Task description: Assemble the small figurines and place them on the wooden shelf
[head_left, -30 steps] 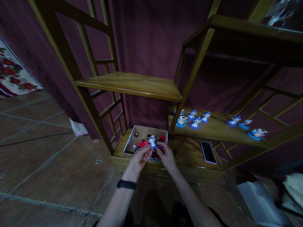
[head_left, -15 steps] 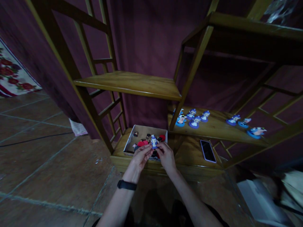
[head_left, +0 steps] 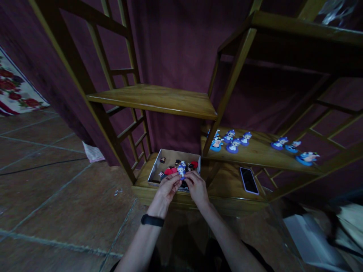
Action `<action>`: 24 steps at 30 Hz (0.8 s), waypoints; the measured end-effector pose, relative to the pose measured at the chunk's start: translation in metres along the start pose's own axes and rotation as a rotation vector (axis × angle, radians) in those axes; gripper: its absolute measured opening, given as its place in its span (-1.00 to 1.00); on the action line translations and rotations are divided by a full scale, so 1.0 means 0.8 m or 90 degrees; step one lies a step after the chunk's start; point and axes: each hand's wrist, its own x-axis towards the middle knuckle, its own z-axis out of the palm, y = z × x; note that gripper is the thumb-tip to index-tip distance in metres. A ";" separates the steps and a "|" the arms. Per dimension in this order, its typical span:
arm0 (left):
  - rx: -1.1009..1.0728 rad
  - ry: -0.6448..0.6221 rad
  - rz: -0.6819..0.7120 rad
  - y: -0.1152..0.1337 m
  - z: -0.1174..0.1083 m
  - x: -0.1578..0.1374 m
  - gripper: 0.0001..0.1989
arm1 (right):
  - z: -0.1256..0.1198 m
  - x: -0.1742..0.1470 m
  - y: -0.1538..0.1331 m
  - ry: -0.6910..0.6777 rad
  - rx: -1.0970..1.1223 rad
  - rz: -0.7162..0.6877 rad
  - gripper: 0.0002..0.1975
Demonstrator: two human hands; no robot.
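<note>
Between my two hands is a small purple-and-white figurine (head_left: 181, 169), held by its round base above a shallow cardboard box (head_left: 153, 174). My left hand (head_left: 169, 186) pinches the base from the left, and my right hand (head_left: 196, 185) grips it from the right. Fingers of both hands are closed on it and hide part of the base. Inside the box lie several small red and black figures (head_left: 170, 171), partly covered by the held figurine and my hands.
On the right shelf (head_left: 261, 153) stand several purple or blue figurines (head_left: 233, 146). A phone (head_left: 249, 180) lies on the lower board. An upright post (head_left: 229, 92) divides the wooden unit, and a middle shelf (head_left: 153, 100) juts out above the box. A white box (head_left: 312, 238) sits at lower right.
The figurine has tilted and turned, its head shifting slightly to the left. Both hands stay closed on it in nearly the same place over the box.
</note>
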 end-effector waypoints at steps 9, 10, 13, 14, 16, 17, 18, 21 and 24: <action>-0.010 0.014 0.041 -0.007 0.001 0.003 -0.86 | 0.008 -0.003 0.008 0.019 -0.011 -0.003 -0.82; -0.013 0.008 0.035 -0.006 0.002 0.002 -0.86 | 0.008 -0.002 0.009 0.027 -0.004 -0.001 -0.82; -0.027 -0.004 0.001 0.000 0.005 0.000 -0.91 | 0.007 0.001 0.010 0.049 0.021 0.007 -0.83; -0.036 -0.004 -0.013 0.002 0.005 0.000 -0.92 | 0.007 0.002 0.010 0.057 0.031 0.012 -0.84; -0.059 -0.001 -0.034 0.005 0.003 0.000 -0.95 | 0.007 0.004 0.011 0.071 0.057 0.023 -0.86; -0.071 0.000 -0.041 0.006 0.002 0.000 -0.95 | 0.007 0.005 0.012 0.075 0.071 0.030 -0.87; -0.080 0.000 -0.046 0.007 0.002 0.000 -0.94 | 0.007 0.005 0.012 0.077 0.086 0.038 -0.88; -0.086 -0.004 -0.056 0.008 0.000 0.000 -0.94 | 0.009 0.006 0.014 0.077 0.128 0.060 -0.89; -0.087 -0.018 -0.058 0.007 -0.001 -0.001 -0.96 | 0.010 0.006 0.015 0.078 0.156 0.072 -0.89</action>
